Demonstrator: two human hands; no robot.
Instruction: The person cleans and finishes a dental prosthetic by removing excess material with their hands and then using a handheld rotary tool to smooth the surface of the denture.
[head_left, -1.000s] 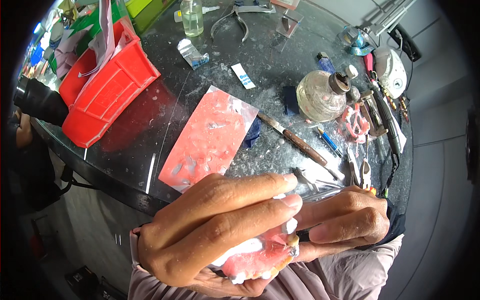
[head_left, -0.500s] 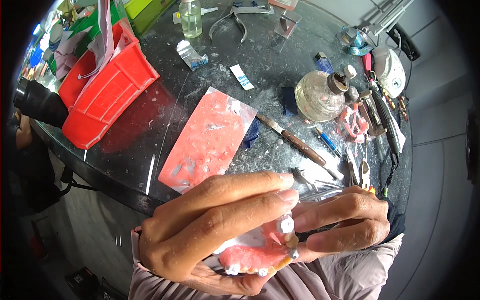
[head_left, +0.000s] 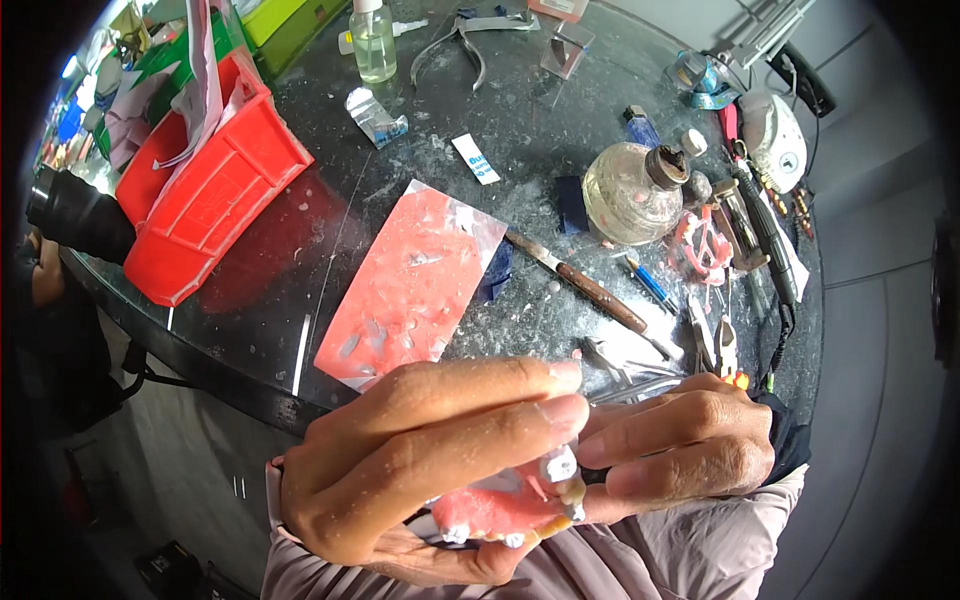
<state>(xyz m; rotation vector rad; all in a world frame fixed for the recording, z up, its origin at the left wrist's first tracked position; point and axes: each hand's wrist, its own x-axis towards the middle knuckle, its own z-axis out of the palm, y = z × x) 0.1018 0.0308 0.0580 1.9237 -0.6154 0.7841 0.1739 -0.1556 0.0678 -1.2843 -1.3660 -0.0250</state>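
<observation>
Close to my body, in front of my lap, my left hand is wrapped round a dental model with a pink wax base. Its thumb lies under the lower edge and two long fingers reach over the top. White knobs and yellowish teeth run along the model's rim, and a larger white knob stands out at its right end. Curled at that same end is my right hand, its fingertips against or very near the rim. Whether the right fingers pinch something small is hidden.
Beyond my hands lie a pink wax sheet, a wooden-handled wax knife and pliers. A round glass spirit lamp stands behind them. A red bin sits at the left, and a clear bottle at the back.
The dental model and both hands have shifted slightly left and down. The whole view has also moved a little. My left hand keeps its hold.
</observation>
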